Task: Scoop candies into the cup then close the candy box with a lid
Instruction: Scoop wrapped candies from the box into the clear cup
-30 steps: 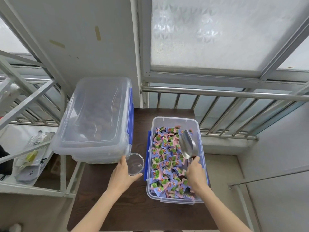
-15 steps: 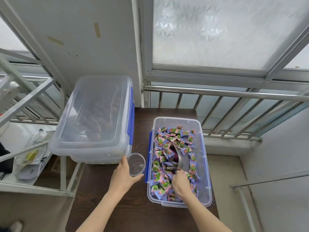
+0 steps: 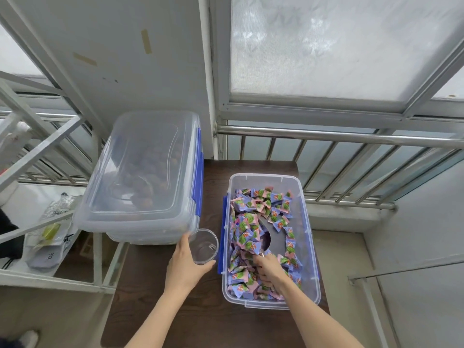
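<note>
An open clear candy box (image 3: 311, 249) with blue side clips sits on the dark table, holding several purple-and-pink wrapped candies (image 3: 247, 227). My right hand (image 3: 267, 268) is inside the box, shut on the handle of a metal scoop (image 3: 266, 236) whose bowl is pushed down among the candies. My left hand (image 3: 184, 266) grips an empty clear plastic cup (image 3: 203, 246) standing just left of the box. A clear lid (image 3: 135, 169) lies on top of a second box at the left.
The second clear box (image 3: 150, 232) with blue clips stands at the table's back left, overhanging the edge. A metal railing (image 3: 339, 139) runs behind the table (image 3: 195, 320). A white frame and shelf with bags (image 3: 47, 232) lie to the left.
My right hand has lowered the scoop from above the candies into them and drawn it back towards me. A bare patch has opened on the box floor. My left hand and cup stayed put.
</note>
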Available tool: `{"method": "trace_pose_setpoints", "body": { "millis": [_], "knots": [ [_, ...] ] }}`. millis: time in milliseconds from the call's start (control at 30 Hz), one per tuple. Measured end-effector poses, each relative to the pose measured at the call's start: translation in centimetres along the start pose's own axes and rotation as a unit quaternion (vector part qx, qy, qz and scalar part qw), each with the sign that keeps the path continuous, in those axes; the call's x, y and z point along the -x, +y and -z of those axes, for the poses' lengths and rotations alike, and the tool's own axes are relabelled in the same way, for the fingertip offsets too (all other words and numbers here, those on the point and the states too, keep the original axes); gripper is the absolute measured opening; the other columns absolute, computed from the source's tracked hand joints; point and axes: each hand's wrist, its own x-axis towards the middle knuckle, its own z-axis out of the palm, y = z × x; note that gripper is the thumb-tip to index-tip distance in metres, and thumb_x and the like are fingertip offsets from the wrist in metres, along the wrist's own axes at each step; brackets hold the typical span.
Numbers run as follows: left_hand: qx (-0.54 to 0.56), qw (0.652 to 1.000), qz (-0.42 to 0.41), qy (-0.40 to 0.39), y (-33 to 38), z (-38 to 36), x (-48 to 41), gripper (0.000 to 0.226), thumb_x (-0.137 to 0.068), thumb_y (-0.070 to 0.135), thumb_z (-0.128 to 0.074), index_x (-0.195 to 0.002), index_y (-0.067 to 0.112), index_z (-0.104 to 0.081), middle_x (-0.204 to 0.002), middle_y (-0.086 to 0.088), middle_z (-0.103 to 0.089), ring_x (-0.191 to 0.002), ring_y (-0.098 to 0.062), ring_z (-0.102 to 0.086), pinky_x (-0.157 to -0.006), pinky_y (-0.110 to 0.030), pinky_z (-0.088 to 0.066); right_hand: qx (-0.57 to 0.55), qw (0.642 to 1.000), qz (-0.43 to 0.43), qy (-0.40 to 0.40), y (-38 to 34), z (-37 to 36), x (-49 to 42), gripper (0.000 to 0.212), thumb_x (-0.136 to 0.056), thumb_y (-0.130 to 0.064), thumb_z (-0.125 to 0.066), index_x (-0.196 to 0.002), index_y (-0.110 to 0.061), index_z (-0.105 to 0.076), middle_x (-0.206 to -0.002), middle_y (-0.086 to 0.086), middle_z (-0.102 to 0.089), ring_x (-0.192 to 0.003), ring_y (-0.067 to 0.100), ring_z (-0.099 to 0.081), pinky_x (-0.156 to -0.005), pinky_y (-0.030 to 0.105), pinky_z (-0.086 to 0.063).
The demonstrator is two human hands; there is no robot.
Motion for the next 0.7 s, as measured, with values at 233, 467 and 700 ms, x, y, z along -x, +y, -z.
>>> {"method": "trace_pose_setpoints", "body": {
  "millis": [233,467,700],
  "knots": [
    [-0.017,0.995,-0.082,0.06,0.4,0.1,1.4,0.093,-0.061,0.041,-0.086,-0.141,0.022,-0.042,-0.136,0.0,-0.054,-0.126,-0.021,-0.051,-0.098,-0.036,-0.047,0.046,0.999,0.023,-0.003,-0.2,3.3,2.1,0.033,-0.089,-0.013,-0.051,-0.065,-0.02,-0.029,-0.048,-0.003,-0.025,-0.036,0.012,-0.017,-0.039,0.02,-0.014],
    [-0.054,0.982,-0.177,0.038,3.2,0.3,1.5,0.086,-0.056,0.054,-0.079,-0.131,0.034,-0.042,-0.12,0.004,-0.041,-0.107,-0.014,-0.054,-0.085,-0.029,-0.054,0.115,0.992,0.034,-0.038,-2.2,6.7,6.0,0.032,-0.088,-0.017,-0.052,-0.064,-0.019,-0.032,-0.048,-0.003,-0.026,-0.038,0.014,-0.017,-0.041,0.021,-0.014],
    [-0.121,0.978,-0.164,-0.038,4.8,0.2,0.0,0.093,-0.055,0.059,-0.07,-0.14,0.037,-0.04,-0.131,0.009,-0.05,-0.116,-0.016,-0.04,-0.092,-0.029,-0.032,0.206,0.973,0.029,-0.101,-6.0,10.3,10.7,0.039,-0.086,-0.017,-0.052,-0.053,-0.021,-0.032,-0.048,-0.001,-0.027,-0.037,0.013,-0.019,-0.037,0.019,-0.014]
  ]
}}
